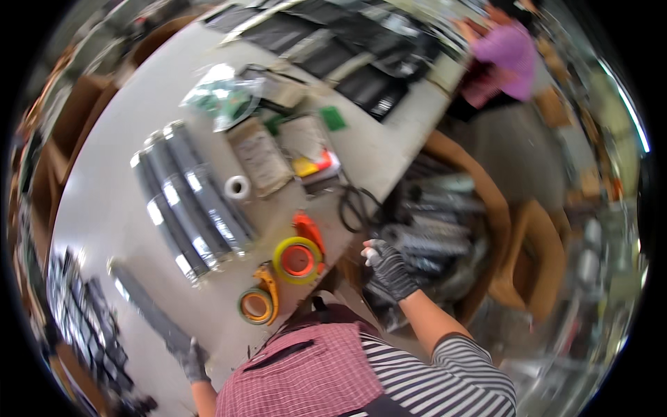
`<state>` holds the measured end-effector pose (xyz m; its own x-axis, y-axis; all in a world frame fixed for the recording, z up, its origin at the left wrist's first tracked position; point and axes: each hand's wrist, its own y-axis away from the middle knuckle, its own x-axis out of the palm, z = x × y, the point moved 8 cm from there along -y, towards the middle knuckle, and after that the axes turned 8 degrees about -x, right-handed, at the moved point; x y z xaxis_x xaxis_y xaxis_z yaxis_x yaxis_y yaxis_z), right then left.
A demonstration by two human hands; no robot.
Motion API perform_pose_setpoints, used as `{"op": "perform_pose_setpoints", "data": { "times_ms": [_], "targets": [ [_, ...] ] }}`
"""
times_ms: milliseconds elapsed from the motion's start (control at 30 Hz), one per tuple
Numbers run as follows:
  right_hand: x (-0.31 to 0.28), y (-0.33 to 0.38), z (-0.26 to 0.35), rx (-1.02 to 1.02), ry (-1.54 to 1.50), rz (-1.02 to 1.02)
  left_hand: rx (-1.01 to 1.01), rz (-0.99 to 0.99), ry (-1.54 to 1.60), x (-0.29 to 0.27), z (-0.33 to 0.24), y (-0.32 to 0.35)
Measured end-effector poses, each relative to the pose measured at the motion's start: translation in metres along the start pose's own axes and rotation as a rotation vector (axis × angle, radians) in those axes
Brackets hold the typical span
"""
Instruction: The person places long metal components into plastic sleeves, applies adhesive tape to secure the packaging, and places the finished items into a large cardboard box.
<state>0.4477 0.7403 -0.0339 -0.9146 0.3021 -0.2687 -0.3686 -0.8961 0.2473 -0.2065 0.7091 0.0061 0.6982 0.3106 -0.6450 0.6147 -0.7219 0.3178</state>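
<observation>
Looking down through the head view, clock read from its middle, saw the gloved left hand at half past seven, fingers closed around the near end of a slim grey roll. Saw that roll lying aslant on the pale table towards eight, apart from the film-wrapped rolls ranged side by side at nine; probably gripped at one end to leave most of the weight on the tabletop. Found the gloved right hand between four and five, past the table edge, fingers curled; could not tell, through blur, about anything small pinched there. Noted an orange tape dispenser and a smaller tape dispenser towards seven, with black-handled scissors near the middle, all close to the edge, likely for quick reach. Made out more wrapped rolls inside a high-walled cardboard bin at three, presumably penned against rolling away.
</observation>
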Motion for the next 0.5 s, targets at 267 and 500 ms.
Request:
{"op": "perform_pose_setpoints", "data": {
  "times_ms": [267, 500],
  "targets": [
    [-0.069, 0.24, -0.187, 0.318, 0.558, -0.423, -0.063, 0.082, 0.099, -0.003, 0.035, -0.05],
    [-0.192, 0.28, -0.236, 0.598, 0.322, -0.996, 0.061, 0.169, 0.017, -0.005, 0.028, -0.057]
  ]
}}
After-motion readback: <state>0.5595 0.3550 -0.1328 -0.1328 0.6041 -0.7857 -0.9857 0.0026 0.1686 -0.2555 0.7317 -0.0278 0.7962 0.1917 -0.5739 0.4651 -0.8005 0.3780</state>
